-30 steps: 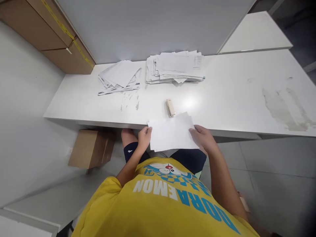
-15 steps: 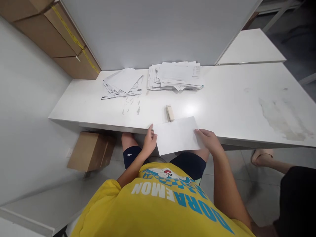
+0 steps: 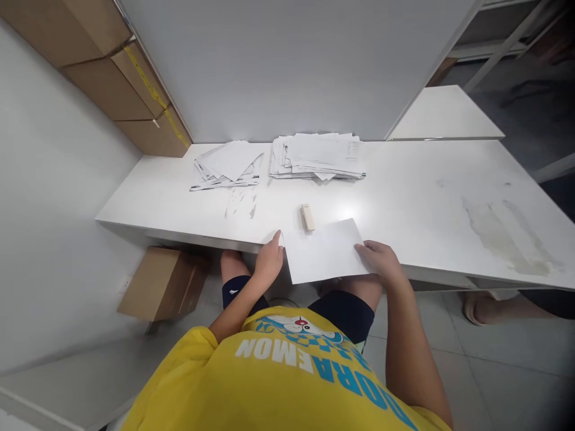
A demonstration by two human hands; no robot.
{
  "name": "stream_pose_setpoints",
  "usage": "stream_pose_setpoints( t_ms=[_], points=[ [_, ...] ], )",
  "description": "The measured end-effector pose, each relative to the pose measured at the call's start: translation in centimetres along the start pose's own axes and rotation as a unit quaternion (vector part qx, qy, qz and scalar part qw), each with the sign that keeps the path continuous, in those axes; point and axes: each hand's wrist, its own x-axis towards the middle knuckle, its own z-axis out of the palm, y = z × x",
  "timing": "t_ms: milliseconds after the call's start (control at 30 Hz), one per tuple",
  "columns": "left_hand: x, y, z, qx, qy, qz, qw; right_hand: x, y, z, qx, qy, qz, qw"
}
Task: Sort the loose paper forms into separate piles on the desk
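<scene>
A blank white sheet of paper (image 3: pixel 326 254) slants over the desk's front edge, its lower part above my lap. At its right edge my right hand (image 3: pixel 381 259) is closed, thumb on top and fingers underneath. My left hand (image 3: pixel 269 261) is closed at the upper left corner, where a small bit of white paper shows by the fingertips. Just beyond the sheet's far edge lies a small beige stapler (image 3: pixel 308 217), close to the paper.
On the white desk (image 3: pixel 404 203) lie a loose pile of papers (image 3: pixel 231 163) at back left and a thicker stack (image 3: pixel 321 157) at back centre. Cardboard boxes (image 3: pixel 148 131) stand at the left, another box (image 3: pixel 155 284) below. Another person's foot (image 3: pixel 478 308) shows at lower right.
The head view has tilted up slightly, so the desk sits lower in the picture. My left hand has shifted a little left against the sheet's edge. The other person's leg at right has moved.
</scene>
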Motion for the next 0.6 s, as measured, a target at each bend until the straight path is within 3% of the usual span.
stream_pose_setpoints(
  t_ms=[100, 200, 267, 600],
  points=[
    [1.3, 1.6, 0.0, 0.102, 0.042, 0.096, 0.989, 0.7, 0.7, -0.1, 0.028, 0.012, 0.002, 1.0],
    [3.2, 3.1, 0.9, 0.121, 0.043, 0.221, 0.967, 0.8, 1.2, -0.1, 0.055, 0.018, -0.002, 0.998],
    [4.2, 3.6, 1.6, 0.119, 0.035, 0.267, 0.956, 0.8, 1.3, -0.1, 0.068, 0.022, -0.002, 0.997],
    [5.7, 2.4, 3.0, 0.113, 0.045, 0.281, 0.952, 1.0, 2.2, 0.0, 0.149, 0.018, 0.022, 0.988]
  ],
)
